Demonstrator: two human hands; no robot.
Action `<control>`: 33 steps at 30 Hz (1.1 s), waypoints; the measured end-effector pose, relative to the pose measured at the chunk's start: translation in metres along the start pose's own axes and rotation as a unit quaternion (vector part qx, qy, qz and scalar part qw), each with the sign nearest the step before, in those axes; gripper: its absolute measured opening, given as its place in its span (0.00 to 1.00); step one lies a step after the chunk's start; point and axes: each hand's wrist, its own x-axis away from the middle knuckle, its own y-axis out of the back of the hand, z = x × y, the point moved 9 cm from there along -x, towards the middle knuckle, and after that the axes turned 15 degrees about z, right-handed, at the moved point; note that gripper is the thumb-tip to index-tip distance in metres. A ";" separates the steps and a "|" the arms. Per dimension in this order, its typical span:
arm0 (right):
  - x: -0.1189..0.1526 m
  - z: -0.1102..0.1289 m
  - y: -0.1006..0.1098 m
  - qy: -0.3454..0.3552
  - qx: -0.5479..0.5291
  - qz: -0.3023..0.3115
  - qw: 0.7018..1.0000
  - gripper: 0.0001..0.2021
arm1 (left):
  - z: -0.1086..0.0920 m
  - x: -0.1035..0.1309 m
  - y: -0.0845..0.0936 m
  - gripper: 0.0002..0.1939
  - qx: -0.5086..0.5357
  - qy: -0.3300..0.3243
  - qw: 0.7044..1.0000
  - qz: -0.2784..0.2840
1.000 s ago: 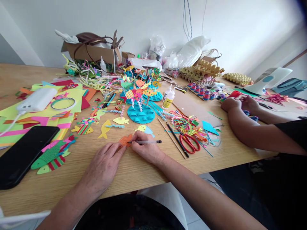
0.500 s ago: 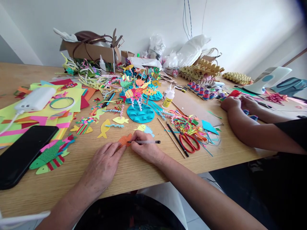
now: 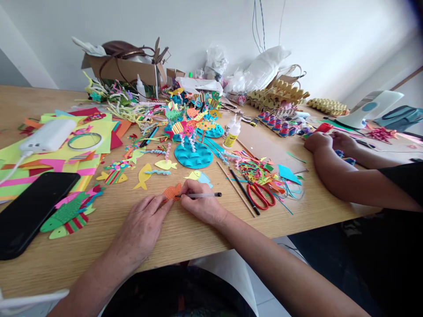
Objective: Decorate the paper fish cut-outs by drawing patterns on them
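Note:
An orange paper fish (image 3: pixel 170 193) with small dark marks lies on the table in front of me. My left hand (image 3: pixel 145 220) presses its left side down with the fingertips and thumb. In my right hand (image 3: pixel 201 204) is a pen (image 3: pixel 206 195) with a clear barrel and a dark end cap, its tip on the right part of the fish. Just beyond are a yellow paper fish (image 3: pixel 143 177) with a blue curled stem, and a yellow and blue paper fish (image 3: pixel 200 177) partly behind my right hand.
Red-handled scissors (image 3: pixel 261 197), a black pencil (image 3: pixel 244 191) and a wooden stick (image 3: pixel 235 189) lie to the right. A blue base (image 3: pixel 193 157) with fish on curled stems stands ahead. Left are a phone (image 3: pixel 33 211) and coloured paper (image 3: pixel 105 132). Another person's arms (image 3: pixel 343 176) rest at the right.
The view has shifted very slightly. Both hands, the pen and the orange fish stay almost in the same place.

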 end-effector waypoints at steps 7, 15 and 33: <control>0.000 -0.004 0.005 -0.008 -0.045 -0.017 0.999 0.04 | 0.001 0.001 -0.003 0.21 0.010 -0.001 1.000 0.007; 0.000 -0.004 0.005 -0.019 -0.044 -0.013 0.999 0.04 | 0.001 0.000 -0.005 0.21 0.009 -0.002 1.000 0.011; 0.000 -0.003 0.005 -0.023 -0.020 -0.011 0.999 0.04 | 0.002 0.000 -0.004 0.21 0.006 0.000 1.000 0.014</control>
